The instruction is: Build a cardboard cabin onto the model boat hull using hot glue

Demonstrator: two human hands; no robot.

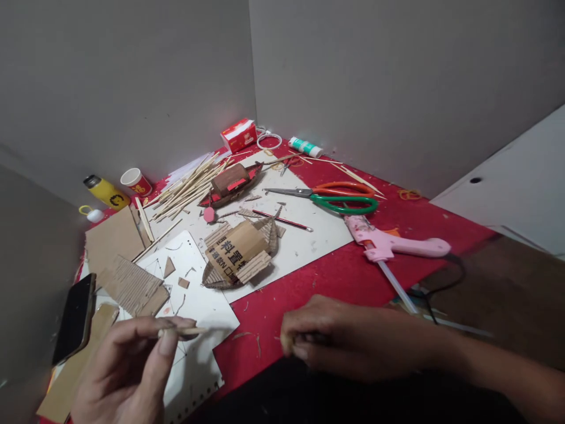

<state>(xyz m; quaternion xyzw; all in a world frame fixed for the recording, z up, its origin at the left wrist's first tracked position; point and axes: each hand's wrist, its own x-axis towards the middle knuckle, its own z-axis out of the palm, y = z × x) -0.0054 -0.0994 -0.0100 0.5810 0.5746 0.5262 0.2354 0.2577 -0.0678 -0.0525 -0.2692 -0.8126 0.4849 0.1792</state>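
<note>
Between thumb and fingers, my left hand [128, 365] pinches a short thin wooden stick [193, 331], level above the white paper [207, 306]. My right hand [348, 335] is closed over the red table near its front edge; what its fingers hold, if anything, is hidden. Beyond both hands lies a cardboard model boat [233, 253] with a curved printed cover. Behind it is a dark model boat [232, 181] with a brown roof and red edges. A pencil [285, 221] lies between the boats and the scissors.
Orange-and-green scissors [339, 196] and a pink glue gun [392, 242] lie to the right. Wooden sticks [189, 191], a paper cup [136, 182] and a yellow bottle [106, 193] stand or lie at the back left. Cardboard [136, 282] and a phone [75, 318] are at left. Grey walls [353, 76] enclose the back.
</note>
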